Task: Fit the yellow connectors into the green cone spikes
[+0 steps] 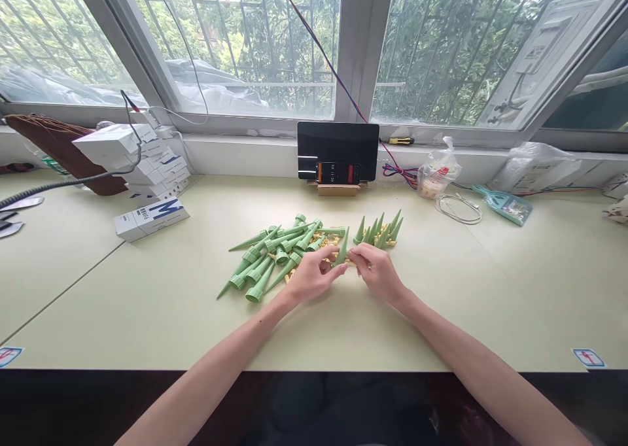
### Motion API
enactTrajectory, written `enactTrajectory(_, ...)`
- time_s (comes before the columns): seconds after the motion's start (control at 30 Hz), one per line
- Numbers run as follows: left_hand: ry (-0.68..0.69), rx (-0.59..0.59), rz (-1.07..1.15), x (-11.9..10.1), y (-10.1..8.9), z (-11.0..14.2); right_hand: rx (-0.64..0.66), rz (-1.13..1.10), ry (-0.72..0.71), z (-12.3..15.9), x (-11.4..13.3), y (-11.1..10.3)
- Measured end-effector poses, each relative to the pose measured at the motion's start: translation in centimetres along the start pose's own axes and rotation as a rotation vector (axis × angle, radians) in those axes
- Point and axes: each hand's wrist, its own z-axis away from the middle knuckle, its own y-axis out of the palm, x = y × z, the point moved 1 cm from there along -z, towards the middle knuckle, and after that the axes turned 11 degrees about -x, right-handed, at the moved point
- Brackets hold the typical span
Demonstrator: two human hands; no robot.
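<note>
My left hand is closed around a green plastic watering spike, its tip pointing up. Close against its base, my right hand is pinched on a small yellow plastic piece, mostly hidden by the fingers. To the left lies a loose pile of green spikes with ribbed, cup-like ends. Small yellow pieces are scattered among and beside them. Just behind my right hand, several green spikes stand in a group, tips up, with yellow pieces at their bases.
At the back, a phone showing a timer leans on a black tablet. White boxes are stacked at left. A plastic bag, a coiled white cable and a teal pouch lie at right on the pale table.
</note>
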Motion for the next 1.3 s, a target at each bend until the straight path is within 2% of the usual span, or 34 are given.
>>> enactTrajectory(0.27,-0.169,-0.029,0.21,-0.7,-0.4,-0.4,0.025,-0.004,-0.029,0.0,0.1,0.1)
enactTrajectory(0.5,-0.231,-0.022,0.284,-1.0,-0.6,-0.5,0.008,0.032,-0.066,0.0,-0.3,0.1)
enactTrajectory(0.9,-0.202,0.087,0.209,-0.9,-1.4,-0.6,0.016,0.073,-0.123,0.0,-0.6,0.1)
enactTrajectory(1.13,-0.178,0.083,0.193,-0.1,-1.2,-0.5,0.052,0.092,-0.096,0.2,-0.8,0.3)
enactTrajectory(1.3,-0.096,0.041,0.109,0.2,-1.1,-0.5,0.054,0.051,-0.03,0.3,-0.8,0.6)
